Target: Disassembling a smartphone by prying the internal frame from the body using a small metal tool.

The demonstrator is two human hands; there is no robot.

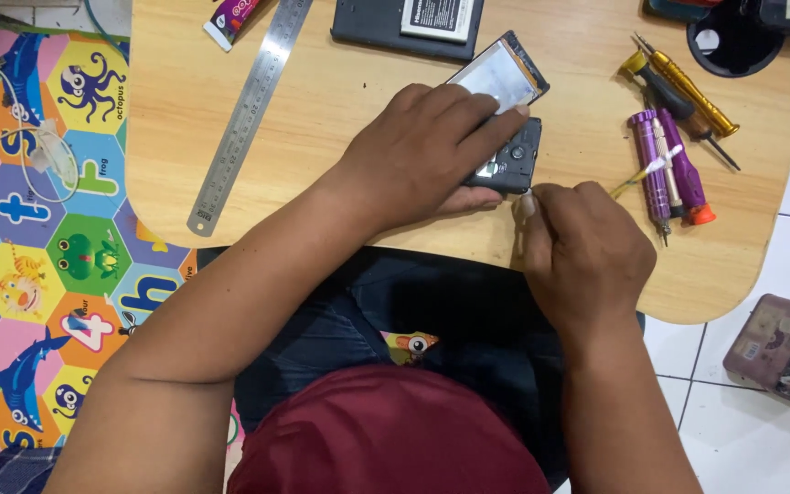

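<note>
On the wooden tabletop (pixel 230 82), near its front edge, the left hand (pixel 422 151) presses down on a dark opened phone (pixel 509 155); its grip is flat and closed over the phone body, with the fingertips reaching toward a loose screen panel (pixel 502 75) that lies tilted just beyond them. The right hand (pixel 587 252) is just beside the phone, on its right; its grip is narrow, pinched on a thin yellow-handled pick (pixel 644 172) whose end points away toward the screwdrivers.

I judge that the phone can slide or tip if the left hand loosens, because it lies close to the tabletop edge; the thin tool can also slip from the pinch and scratch the open parts; the screen panel, half resting on the phone, may be pushed off by the fingers.

Beyond the left grip lies a dark flat back cover (pixel 372 27) with a white rectangular label on a battery (pixel 438 16); further left, past a steel ruler (pixel 250 110), is a small purple packet (pixel 230 18). Right of the right grip are purple screwdrivers (pixel 674 169) and a gold one (pixel 688 87); below, on the white floor, lies a brownish plastic box (pixel 779 352) with an orange label.
</note>
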